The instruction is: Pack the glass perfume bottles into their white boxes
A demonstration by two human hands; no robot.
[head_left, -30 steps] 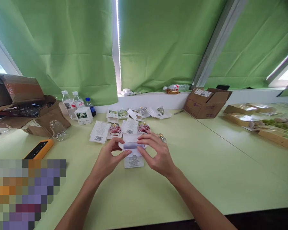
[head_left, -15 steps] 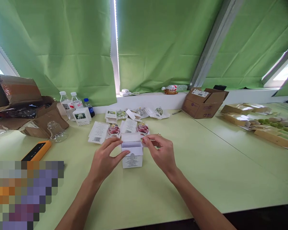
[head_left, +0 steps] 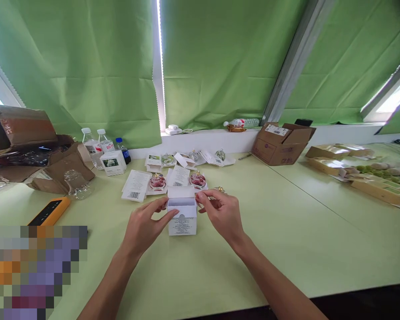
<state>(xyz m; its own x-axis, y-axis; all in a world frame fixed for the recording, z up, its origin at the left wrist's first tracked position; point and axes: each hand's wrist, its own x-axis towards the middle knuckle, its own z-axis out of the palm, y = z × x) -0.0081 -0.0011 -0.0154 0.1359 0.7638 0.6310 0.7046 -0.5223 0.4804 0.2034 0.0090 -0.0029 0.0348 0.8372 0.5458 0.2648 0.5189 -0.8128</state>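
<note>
A small white cardboard box [head_left: 182,225] with printed text stands upright on the table in front of me, its top open and its back flap raised. My left hand [head_left: 150,218] grips its left side, the thumb lying on the front panel and the fingers at the left edge. At the upper right edge, my right hand [head_left: 222,209] pinches the box's side flap between thumb and forefinger. Just behind the box sit two round glass bottles with red contents, one a red glass bottle [head_left: 158,181]. A gold-topped glass bottle [head_left: 221,190] is partly hidden behind my right hand.
Opened white cartons [head_left: 135,186] and more glass bottles stand further back. On the left are a torn cardboard box [head_left: 60,166], water bottles [head_left: 92,149], a clear jar [head_left: 77,183] and an orange-black device [head_left: 50,211]. A brown carton [head_left: 276,144] and kraft trays [head_left: 373,191] lie right.
My right finger and thumb have shifted slightly at the box's right flap. The left hand keeps its hold, and the view has moved a little.
</note>
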